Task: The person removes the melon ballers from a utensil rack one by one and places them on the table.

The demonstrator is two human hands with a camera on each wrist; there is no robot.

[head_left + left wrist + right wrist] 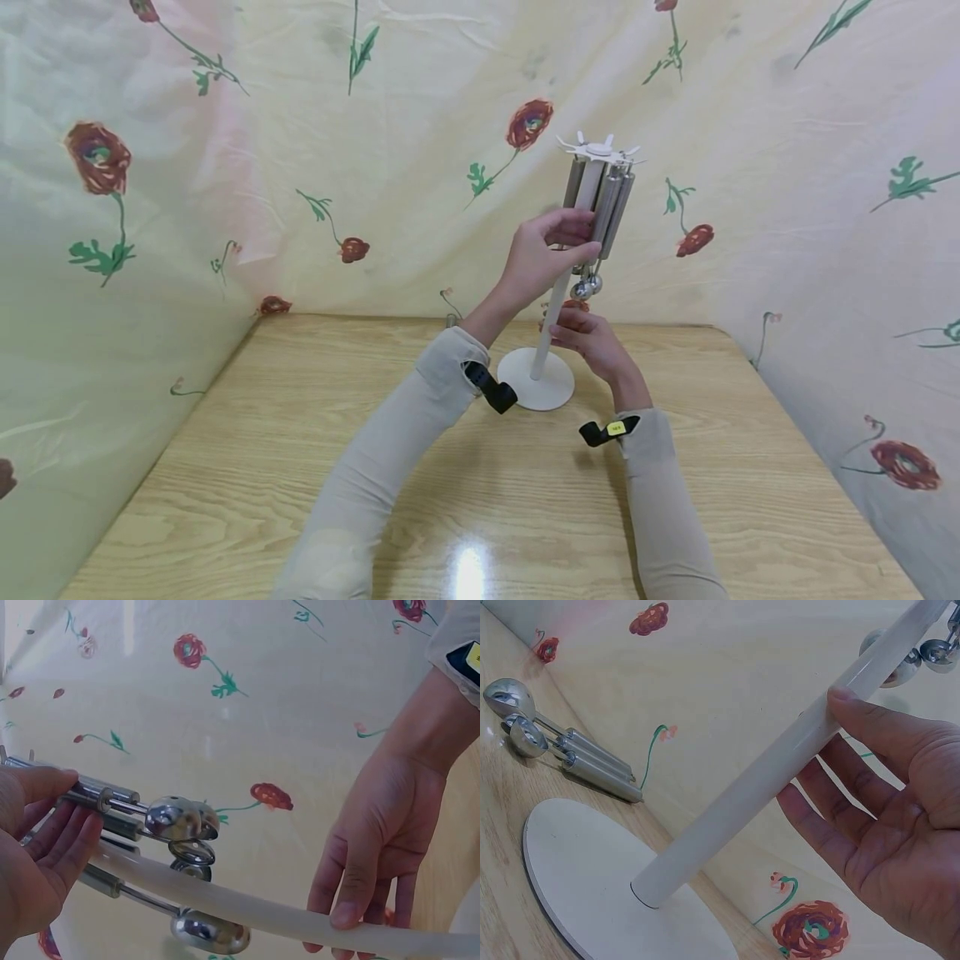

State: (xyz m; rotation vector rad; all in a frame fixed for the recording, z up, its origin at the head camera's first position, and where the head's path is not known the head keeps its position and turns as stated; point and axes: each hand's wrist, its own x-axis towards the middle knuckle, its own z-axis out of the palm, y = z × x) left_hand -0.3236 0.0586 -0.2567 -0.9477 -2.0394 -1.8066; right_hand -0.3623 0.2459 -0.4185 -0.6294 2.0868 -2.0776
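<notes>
A white stand [551, 321] has a round base [525, 392] on the table and a ring of hooks [600, 150] at its top. Several metal ice cream scoops [615, 217] hang from the hooks, heads down, around the pole. My left hand [536, 258] holds the handle of one hanging scoop [94, 796] between thumb and fingers. Lower down, my right hand [596, 342] grips the white pole [742, 787], thumb on one side and fingers on the other. Shiny round scoop heads [210, 930] dangle between the two hands.
Beyond the base, more scoops [600, 769] lie on the wooden table [300, 433] near its back edge. A flower-printed cloth [420, 167] closes off the back and both sides.
</notes>
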